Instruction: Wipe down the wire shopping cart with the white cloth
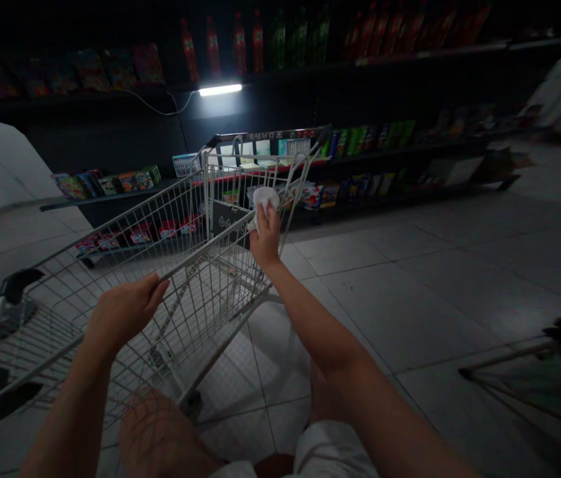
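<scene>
The left hand [123, 317] lies on the top rail of a wire shopping cart [185, 255], its fingers [153, 289] curled closed over the thin, pale metal. The right hand [265, 237] is raised at the far side of the basket, its fingers [271, 220] closed on a crumpled white cloth [263, 204], soft and bunched, which sits against the cart's upper rail. The basket is a mesh of welded wires, and its floor shows no goods. Black plastic fittings [17, 284] cap the near end of the frame.

A bare knee [160, 435] shows through the mesh below, above white shorts [334, 453]. Beneath the cart runs a floor of large, smooth grey tiles [409, 312] with thin dark joints.

Ahead stands dark shelving [384, 169] stocked with small boxes and flat packets in bright printed card and film. Higher up, dim red plastic bottles [213, 48] stand in a row. A slim glowing tube light [220, 89] hangs from a thin white cable [160, 109]. At the lower right edge, a blurred metal frame [514, 362] holds something green, too unclear to name.
</scene>
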Demonstrator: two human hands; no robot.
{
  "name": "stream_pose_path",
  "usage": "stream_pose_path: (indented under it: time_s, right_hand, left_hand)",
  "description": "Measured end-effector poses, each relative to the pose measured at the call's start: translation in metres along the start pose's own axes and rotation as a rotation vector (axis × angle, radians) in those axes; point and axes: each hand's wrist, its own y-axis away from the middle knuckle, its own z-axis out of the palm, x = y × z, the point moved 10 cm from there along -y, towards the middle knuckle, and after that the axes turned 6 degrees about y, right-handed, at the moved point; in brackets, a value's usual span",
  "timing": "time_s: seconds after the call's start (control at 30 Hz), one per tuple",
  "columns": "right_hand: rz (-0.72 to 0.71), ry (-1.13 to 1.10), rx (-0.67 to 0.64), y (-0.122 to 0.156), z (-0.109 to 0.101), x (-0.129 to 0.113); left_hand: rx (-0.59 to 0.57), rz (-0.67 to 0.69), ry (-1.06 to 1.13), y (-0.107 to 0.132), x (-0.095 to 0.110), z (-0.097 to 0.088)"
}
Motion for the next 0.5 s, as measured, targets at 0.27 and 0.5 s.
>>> stream_pose_path:
  time_s: [0.27,0.5]
  right_hand:
    - [0.019,0.021,0.12,-0.091,-0.038,0.06]
    - [0.112,-0.048,0.098,-0.038,0.007,0.057]
  left_hand:
    - [-0.02,-0.002,-0.009,0.004,-0.007,0.004]
    - [-0.033,-0.005,-0.002,0.007,-0.008,0.005]
